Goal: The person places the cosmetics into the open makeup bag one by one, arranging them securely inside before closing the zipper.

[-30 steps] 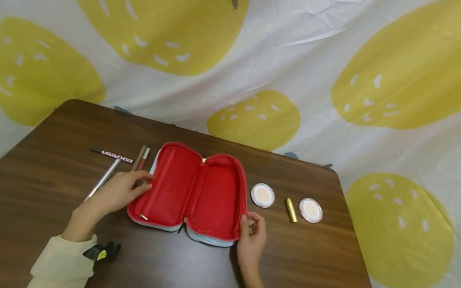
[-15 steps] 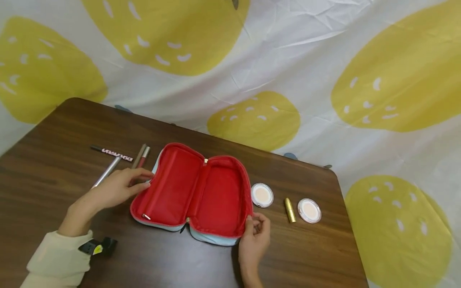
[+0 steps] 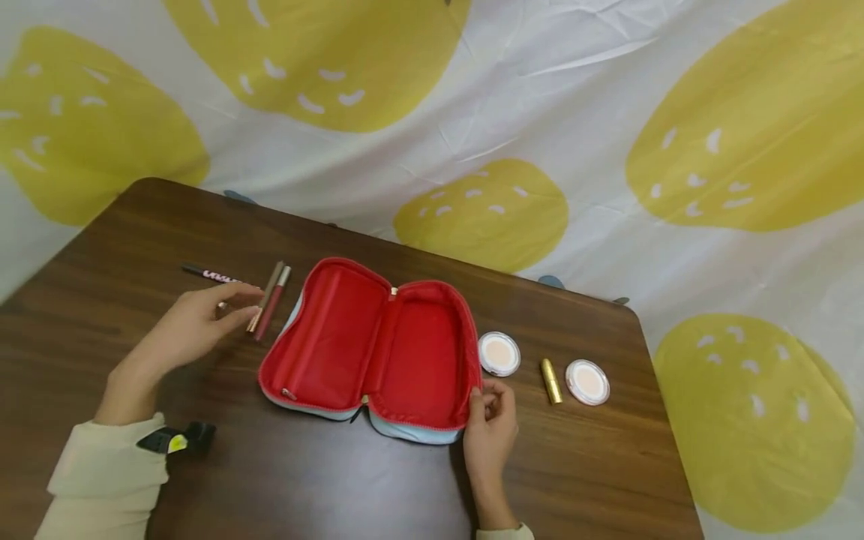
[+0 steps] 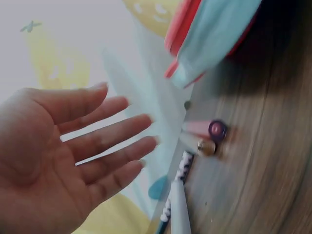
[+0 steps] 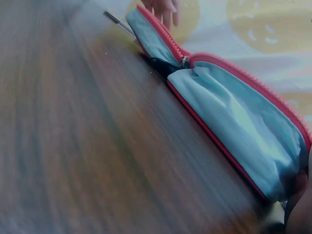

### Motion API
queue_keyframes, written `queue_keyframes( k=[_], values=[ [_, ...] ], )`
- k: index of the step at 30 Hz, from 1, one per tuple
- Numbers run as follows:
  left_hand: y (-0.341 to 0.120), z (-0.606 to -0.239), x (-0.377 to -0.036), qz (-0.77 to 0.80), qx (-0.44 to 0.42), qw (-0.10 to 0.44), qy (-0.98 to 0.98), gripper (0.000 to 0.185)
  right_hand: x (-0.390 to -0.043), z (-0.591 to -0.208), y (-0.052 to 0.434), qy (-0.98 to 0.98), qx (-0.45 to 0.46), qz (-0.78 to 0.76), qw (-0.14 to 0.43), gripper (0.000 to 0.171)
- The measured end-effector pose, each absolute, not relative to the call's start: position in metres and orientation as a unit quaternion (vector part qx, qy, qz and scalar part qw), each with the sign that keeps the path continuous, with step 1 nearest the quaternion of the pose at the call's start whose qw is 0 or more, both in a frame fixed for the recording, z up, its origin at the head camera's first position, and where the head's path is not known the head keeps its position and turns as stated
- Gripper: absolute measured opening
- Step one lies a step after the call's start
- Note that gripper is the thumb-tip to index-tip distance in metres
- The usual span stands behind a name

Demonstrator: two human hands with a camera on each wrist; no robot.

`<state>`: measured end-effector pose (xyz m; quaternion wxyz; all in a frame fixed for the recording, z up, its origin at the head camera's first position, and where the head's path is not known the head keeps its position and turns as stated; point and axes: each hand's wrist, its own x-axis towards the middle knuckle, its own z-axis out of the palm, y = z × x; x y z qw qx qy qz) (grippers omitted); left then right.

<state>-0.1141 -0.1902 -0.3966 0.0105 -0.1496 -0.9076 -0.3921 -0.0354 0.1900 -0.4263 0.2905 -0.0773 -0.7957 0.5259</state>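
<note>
A light blue zippered pouch (image 3: 425, 360) with a red lining lies spread flat on the table. At its lower right corner my right hand (image 3: 491, 427) pinches the edge, thumb on the rim and fingers curled outside. My left hand (image 3: 196, 326) is off the pouch, to its left, fingers extended and holding nothing. Close to its fingertips lie a slim brown-and-gold tube (image 3: 268, 292) and a dark red tube (image 3: 275, 302) with a pale end. Behind the hand lies a patterned pencil (image 3: 211, 274). The left wrist view also shows a silver pen (image 4: 180, 209), mostly hidden in the head view.
Right of the pouch are a round compact (image 3: 499, 354), a gold lipstick (image 3: 551, 382) and a second compact (image 3: 588, 382). The dark wooden table (image 3: 324, 487) ends at a curtain (image 3: 378, 180) with yellow fruit prints. A black device (image 3: 177, 440) sits on my left wrist.
My left hand has let go of the pouch's left edge and moved left, to beside the two tubes. The pouch has shifted slightly right, with my right hand still on its edge.
</note>
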Motion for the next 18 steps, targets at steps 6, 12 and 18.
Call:
queue_keyframes(
  k=[6, 12, 18],
  values=[
    [-0.213, -0.401, -0.114, -0.376, -0.074, 0.051, -0.922, 0.033, -0.038, -0.429, 0.187, -0.783, -0.071, 0.552, 0.276, 0.014],
    [-0.228, -0.413, -0.119, -0.371, -0.023, 0.065, -0.926, 0.03, -0.041, -0.427, 0.183, -0.79, -0.077, 0.543, 0.274, 0.014],
    [-0.236, -0.42, -0.12, -0.372, -0.009, 0.04, -0.927, 0.035, -0.044, -0.437, 0.186, -0.788, -0.077, 0.545, 0.276, 0.014]
  ],
)
